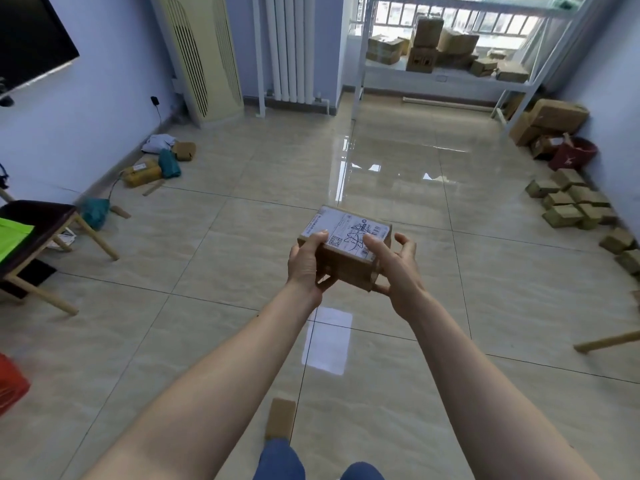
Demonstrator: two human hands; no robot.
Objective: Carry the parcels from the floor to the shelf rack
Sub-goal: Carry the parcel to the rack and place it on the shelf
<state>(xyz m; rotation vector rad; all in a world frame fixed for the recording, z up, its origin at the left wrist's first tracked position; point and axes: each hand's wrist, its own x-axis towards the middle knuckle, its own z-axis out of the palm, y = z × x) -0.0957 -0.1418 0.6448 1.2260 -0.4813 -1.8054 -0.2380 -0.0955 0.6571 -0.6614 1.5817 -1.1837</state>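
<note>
A small brown cardboard parcel (pixel 349 252) with a white shipping label on top is held in front of me above the tiled floor. My left hand (pixel 306 265) grips its left side, thumb on the label. My right hand (pixel 396 271) holds its right side, thumb on top and fingers partly spread. The white metal shelf rack (pixel 360 69) stands at the far end of the room, with several cardboard boxes (pixel 427 46) on its shelf.
Loose parcels (pixel 162 161) lie by the left wall, and small boxes (pixel 571 206) line the right wall. A wooden chair (pixel 45 233) stands at left, a red crate (pixel 10 386) at lower left. A flat parcel (pixel 280 417) lies near my feet.
</note>
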